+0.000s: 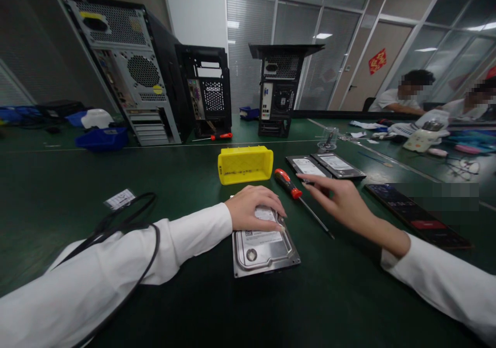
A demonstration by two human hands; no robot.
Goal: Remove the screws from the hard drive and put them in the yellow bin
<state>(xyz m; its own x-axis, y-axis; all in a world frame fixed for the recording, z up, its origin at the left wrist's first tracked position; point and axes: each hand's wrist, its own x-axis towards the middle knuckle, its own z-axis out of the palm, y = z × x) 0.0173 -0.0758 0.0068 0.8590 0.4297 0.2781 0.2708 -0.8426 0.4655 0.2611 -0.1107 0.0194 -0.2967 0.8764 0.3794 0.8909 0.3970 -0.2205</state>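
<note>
A silver hard drive lies flat on the green table in front of me. My left hand rests over its far part, thumb and fingers around the label area. My right hand hovers over the table to the right, fingers stretched forward and apart, with nothing visible in it. Its fingertips are near two more hard drives lying side by side. Between my hands is a screwdriver with a red and black handle, its shaft pointing toward the right front. Beyond the drive stands a yellow bin holding small screws.
Computer cases stand at the back left and centre, with another red screwdriver before them. A phone lies at right. Black cable crosses my left sleeve. Blue bins sit at left; two people sit at back right.
</note>
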